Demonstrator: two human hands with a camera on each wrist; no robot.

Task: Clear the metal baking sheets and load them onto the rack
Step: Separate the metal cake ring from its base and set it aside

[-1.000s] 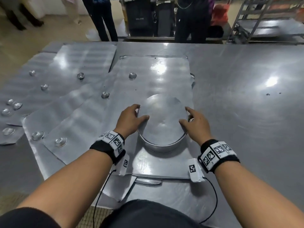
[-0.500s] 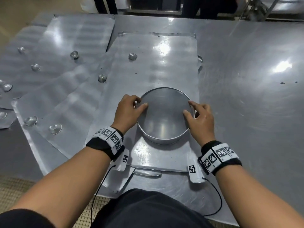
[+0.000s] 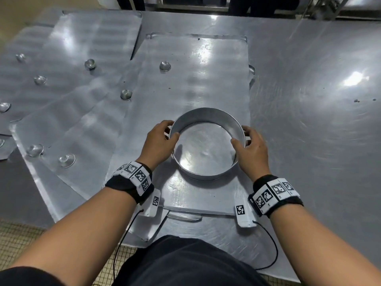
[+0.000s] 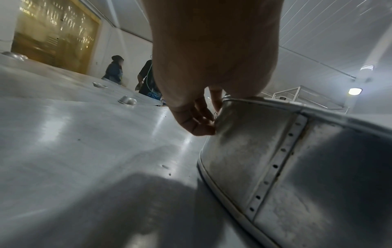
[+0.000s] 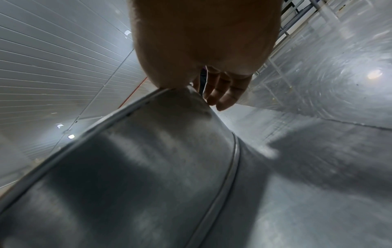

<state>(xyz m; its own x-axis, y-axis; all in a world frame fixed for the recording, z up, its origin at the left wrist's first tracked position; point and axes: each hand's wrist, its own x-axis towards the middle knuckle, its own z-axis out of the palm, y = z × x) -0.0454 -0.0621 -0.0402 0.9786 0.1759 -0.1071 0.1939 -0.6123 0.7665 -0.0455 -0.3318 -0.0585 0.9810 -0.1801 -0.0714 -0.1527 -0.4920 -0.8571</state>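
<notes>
A round metal pan [image 3: 206, 150] with a straight riveted wall [image 4: 265, 151] stands on a flat metal baking sheet [image 3: 198, 79] in front of me. My left hand [image 3: 162, 139] grips the pan's left rim, thumb inside and fingers [image 4: 197, 124] down the outer wall. On the opposite rim my right hand [image 3: 250, 146] holds the same way, thumb inside, fingers [image 5: 222, 95] outside the wall [image 5: 148, 159]. More baking sheets [image 3: 68, 112] lie overlapped to the left.
Small metal cups [image 3: 126, 94] stand upside down on the left sheets. The steel table [image 3: 313, 120] stretches to the right. A metal rack [image 3: 329, 5] shows at the far right corner. People [image 4: 114, 68] stand beyond the table's far edge.
Both hands shifted from lying against the pan's sides to gripping its rim, thumbs now inside. My head tilted down, so the table fills the view.
</notes>
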